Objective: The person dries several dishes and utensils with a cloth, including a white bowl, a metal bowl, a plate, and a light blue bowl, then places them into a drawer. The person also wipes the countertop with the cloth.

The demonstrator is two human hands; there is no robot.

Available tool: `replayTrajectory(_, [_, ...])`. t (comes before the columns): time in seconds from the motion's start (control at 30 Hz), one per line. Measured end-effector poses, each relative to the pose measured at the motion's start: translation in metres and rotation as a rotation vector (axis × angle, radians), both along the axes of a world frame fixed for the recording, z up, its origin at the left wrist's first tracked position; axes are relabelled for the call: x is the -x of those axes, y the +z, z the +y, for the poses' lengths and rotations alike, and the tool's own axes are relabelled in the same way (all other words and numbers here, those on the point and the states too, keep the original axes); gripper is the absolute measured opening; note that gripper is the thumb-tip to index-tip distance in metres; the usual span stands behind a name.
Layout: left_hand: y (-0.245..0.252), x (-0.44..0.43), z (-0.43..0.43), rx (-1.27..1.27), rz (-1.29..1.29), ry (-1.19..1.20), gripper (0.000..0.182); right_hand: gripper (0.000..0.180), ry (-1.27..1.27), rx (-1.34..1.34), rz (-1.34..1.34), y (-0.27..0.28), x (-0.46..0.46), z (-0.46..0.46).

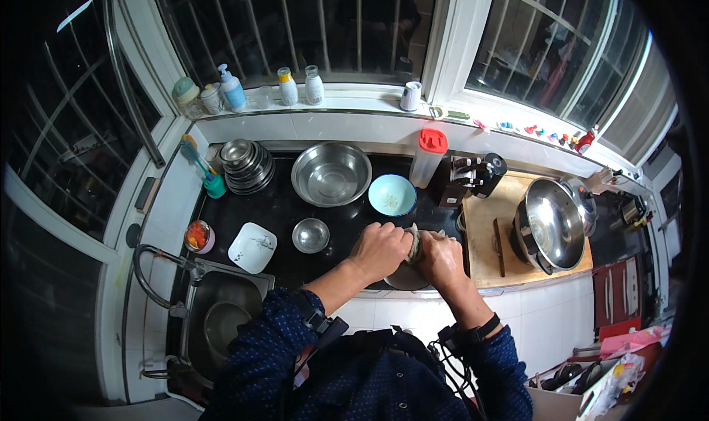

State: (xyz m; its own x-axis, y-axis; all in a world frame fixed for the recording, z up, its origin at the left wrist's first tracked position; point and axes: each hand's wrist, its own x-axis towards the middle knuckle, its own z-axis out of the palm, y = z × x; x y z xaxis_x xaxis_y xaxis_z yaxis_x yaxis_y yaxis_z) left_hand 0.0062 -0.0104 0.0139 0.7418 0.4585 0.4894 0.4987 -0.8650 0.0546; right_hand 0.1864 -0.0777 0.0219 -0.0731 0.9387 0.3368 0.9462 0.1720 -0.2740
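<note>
My left hand (385, 247) and my right hand (442, 256) are closed side by side on a greyish-green cloth (412, 245), its ends showing between and above the fists. Below them, partly hidden by the hands, is a round bowl (407, 278) at the counter's front edge. Just beyond my hands stands a light-blue bowl (392, 195) with pale bits in it. A large steel basin (331, 174) lies to its left, and a small steel bowl (311, 236) is nearer me. Farther left sits a white square dish (252, 248).
A sink (227, 288) with a faucet is at left, near a jar (199, 237) and stacked steel bowls (246, 166). A red-lidded container (428, 158) and knife block (461, 180) stand behind. At right, a wooden board (482, 238) bears a steel pot (553, 224).
</note>
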Motion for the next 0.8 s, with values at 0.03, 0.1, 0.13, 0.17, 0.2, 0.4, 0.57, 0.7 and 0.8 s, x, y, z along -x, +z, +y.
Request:
replayTrajectory(0.03, [0.001, 0.002, -0.001, 0.036, -0.078, 0.031, 0.008, 0.023, -0.010, -0.058, 0.037, 0.002, -0.001, 0.000])
replayTrajectory(0.1, [-0.001, 0.007, -0.009, 0.137, -0.171, 0.109, 0.018, 0.023, -0.134, -0.025, 0.306, 0.004, -0.004, -0.005])
replayTrajectory(0.13, [-0.005, 0.009, -0.016, 0.201, -0.192, 0.157, 0.025, 0.027, -0.179, 0.018, 0.310, 0.003, -0.005, -0.006])
replayTrajectory(0.17, [-0.009, 0.009, -0.021, 0.288, -0.194, 0.210, 0.033, 0.031, -0.220, 0.043, 0.311, 0.002, -0.008, -0.008])
replayTrajectory(0.2, [-0.013, 0.011, -0.023, 0.388, -0.127, 0.215, 0.047, 0.033, -0.232, 0.062, 0.328, 0.000, -0.010, -0.010])
replayTrajectory(0.4, [-0.009, 0.019, -0.039, 0.137, -0.310, 0.262, 0.082, 0.043, -0.254, 0.040, 0.424, -0.015, -0.017, -0.017])
replayTrajectory(0.57, [0.008, 0.003, -0.045, 0.401, -0.040, 0.403, 0.081, 0.046, -0.205, -0.022, 0.586, -0.009, -0.007, -0.015])
replayTrajectory(0.7, [0.007, -0.002, -0.030, 0.619, -0.018, 0.471, 0.056, 0.041, -0.199, 0.042, 0.504, 0.000, 0.009, -0.021])
replayTrajectory(0.8, [0.001, 0.007, -0.032, 0.743, 0.003, 0.417, 0.053, 0.042, -0.223, 0.076, 0.473, 0.006, 0.011, -0.023])
